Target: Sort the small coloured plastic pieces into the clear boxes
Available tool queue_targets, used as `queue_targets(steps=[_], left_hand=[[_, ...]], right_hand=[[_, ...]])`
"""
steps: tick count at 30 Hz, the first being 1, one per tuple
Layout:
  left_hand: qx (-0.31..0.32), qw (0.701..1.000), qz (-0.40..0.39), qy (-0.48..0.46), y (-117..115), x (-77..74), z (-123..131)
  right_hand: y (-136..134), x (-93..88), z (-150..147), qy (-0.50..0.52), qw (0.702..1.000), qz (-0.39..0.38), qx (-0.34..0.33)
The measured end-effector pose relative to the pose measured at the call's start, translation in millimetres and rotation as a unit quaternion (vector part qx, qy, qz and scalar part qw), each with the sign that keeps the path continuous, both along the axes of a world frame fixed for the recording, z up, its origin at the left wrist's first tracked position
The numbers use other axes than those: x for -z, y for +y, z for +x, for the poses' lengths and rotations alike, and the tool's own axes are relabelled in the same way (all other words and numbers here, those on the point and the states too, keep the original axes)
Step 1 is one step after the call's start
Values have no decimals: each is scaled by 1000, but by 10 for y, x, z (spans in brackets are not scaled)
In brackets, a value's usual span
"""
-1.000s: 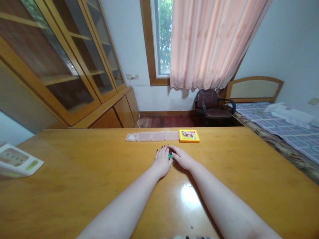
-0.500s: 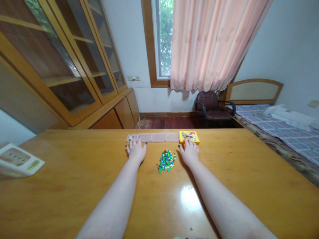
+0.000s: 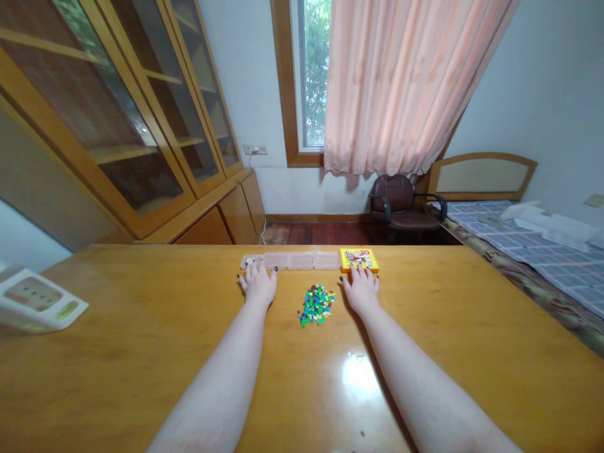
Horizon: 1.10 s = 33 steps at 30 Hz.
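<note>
My left hand (image 3: 258,284) lies open with spread fingers at the left end of a row of clear plastic trays (image 3: 301,260); its fingertips overlap the leftmost one. My right hand (image 3: 361,289) is open too, its fingertips at the near edge of a yellow box (image 3: 359,257) with printed pictures. That box adjoins the right end of the row. Between my hands, nearer to me than the trays, sits a small pile of toy building bricks (image 3: 317,305) in green, blue, brown, white and yellow. Neither hand grips anything.
The wooden table (image 3: 141,352) carries a white and clear plastic container (image 3: 42,299) at its left edge. Beyond its far edge stand a brown office chair (image 3: 399,201) and a glass-door cabinet (image 3: 141,126). A bed (image 3: 528,245) is on the right.
The view has shifted very slightly. My hands stay in nearly the same places, and the bricks, trays and yellow box have not moved on the table.
</note>
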State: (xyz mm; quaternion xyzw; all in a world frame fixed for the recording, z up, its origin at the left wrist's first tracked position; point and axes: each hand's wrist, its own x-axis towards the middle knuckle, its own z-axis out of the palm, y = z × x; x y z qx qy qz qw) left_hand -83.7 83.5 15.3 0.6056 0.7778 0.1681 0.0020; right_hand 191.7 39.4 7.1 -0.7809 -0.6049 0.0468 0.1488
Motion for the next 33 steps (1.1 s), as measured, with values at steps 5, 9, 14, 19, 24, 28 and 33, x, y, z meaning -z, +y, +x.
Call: queue_targets(steps=[5, 9, 14, 19, 24, 28, 33], left_hand=[[-6, 999, -41, -29, 57, 2, -87], [15, 998, -56, -25, 54, 5, -33], [15, 998, -49, -19, 37, -133, -37], [28, 998, -57, 24, 102, -206, -272], [38, 996, -75, 2, 140, -50, -381], [42, 996, -74, 0, 137, -14, -358], [36, 997, -68, 12, 104, -38, -345]], right_hand=[[-14, -7, -5, 2, 1000, -3, -1], [-30, -18, -17, 8, 1000, 0, -3], [-32, -35, -38, 17, 1000, -11, 1], [-47, -35, -66, 5, 1000, -3, 9], [-66, -34, -72, -2, 1000, -5, 4], [-56, -32, -56, 3, 1000, -15, 2], [-35, -25, -36, 16, 1000, -17, 2]])
